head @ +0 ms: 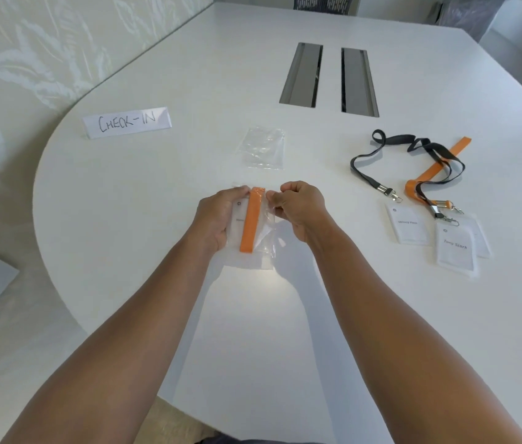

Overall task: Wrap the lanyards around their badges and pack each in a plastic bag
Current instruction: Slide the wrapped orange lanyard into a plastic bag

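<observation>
Just nearer the viewer than the loose clear bags (261, 148), above the white counter (163, 193), a badge (237, 219) bound with an orange lanyard (251, 219) sits partly inside a clear plastic bag (262, 245) held between both hands. The left hand (218, 219) curls its grip round the badge's left edge, thumb on top near the far corner; the right hand (298, 209) has its fingers closed, pinching the bag's film at the right of the opening. The step looks like easing the wrapped badge into the bag, or closing the mouth; which one cannot be told. The badge card is likely stiff and light, best held by its edges; the lanyard band is soft and may loosen if the bundle is rubbed against the film. The bag is thin, slippery and limp, so it wants a hold at the lip to keep the mouth apart. To the right of the loose bags, well apart from the hands, lie a black lanyard (410, 155) and a second orange lanyard (435, 168), crossing each other, with their badges (455, 248) nearer the viewer, all still unwrapped. A paper sign reading CHECK-IN (126, 122) lies left of the bags, and two cable slots (330, 78) lie beyond them. Nothing stands between the hands and the waiting items.
</observation>
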The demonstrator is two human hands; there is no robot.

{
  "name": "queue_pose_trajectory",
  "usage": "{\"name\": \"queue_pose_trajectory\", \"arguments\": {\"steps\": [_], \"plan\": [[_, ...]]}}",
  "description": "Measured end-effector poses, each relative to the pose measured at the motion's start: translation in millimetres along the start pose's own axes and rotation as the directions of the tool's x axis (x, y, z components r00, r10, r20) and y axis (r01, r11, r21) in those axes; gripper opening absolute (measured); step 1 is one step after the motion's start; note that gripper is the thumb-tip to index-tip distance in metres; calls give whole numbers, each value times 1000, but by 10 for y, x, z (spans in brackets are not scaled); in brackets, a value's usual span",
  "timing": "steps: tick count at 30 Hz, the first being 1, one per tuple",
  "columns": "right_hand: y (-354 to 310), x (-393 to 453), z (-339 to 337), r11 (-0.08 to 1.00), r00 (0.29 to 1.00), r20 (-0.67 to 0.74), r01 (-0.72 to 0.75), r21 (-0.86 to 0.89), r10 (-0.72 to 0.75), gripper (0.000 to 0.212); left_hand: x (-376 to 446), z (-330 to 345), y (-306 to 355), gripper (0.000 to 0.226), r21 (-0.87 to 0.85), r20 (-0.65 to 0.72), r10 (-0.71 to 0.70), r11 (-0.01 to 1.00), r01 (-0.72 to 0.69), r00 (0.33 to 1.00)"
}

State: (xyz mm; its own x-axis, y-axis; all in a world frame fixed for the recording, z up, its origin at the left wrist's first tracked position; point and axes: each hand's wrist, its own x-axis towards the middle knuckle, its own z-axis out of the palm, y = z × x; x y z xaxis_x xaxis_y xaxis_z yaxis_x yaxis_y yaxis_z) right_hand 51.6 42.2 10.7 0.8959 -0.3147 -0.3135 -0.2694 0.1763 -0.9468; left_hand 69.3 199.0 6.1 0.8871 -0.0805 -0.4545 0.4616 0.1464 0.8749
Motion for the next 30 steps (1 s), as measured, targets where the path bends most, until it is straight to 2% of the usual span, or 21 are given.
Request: {"name": "queue_pose_trajectory", "arguments": {"steps": [4,8,17,20,22,26,30], "plan": [[-5,8,372,1000,999,47,-16,23,14,27,42,-343,184,42,13,-65,0,1000,1,998],[19,-17,651,998,990,144,-22,66,12,36,93,-727,301,28,45,-78,1,999,2,997],[103,-20,1138,995,968,247,-11,-100,35,29,226,-1326,446,21,177,-176,8,984,24,984],[145,-1,1210,982,970,240,2,-190,45,26,267,-1403,409,28,238,-224,14,971,41,974],[177,10,1229,967,974,224,27,-252,31,26,294,-1429,382,33,255,-257,41,966,27,966],[225,32,1225,911,980,197,105,-398,-27,25,333,-1453,330,26,347,-297,128,938,-18,946],[230,39,1213,888,978,202,135,-440,-49,28,352,-1444,331,22,460,-322,215,887,-46,922]]}}
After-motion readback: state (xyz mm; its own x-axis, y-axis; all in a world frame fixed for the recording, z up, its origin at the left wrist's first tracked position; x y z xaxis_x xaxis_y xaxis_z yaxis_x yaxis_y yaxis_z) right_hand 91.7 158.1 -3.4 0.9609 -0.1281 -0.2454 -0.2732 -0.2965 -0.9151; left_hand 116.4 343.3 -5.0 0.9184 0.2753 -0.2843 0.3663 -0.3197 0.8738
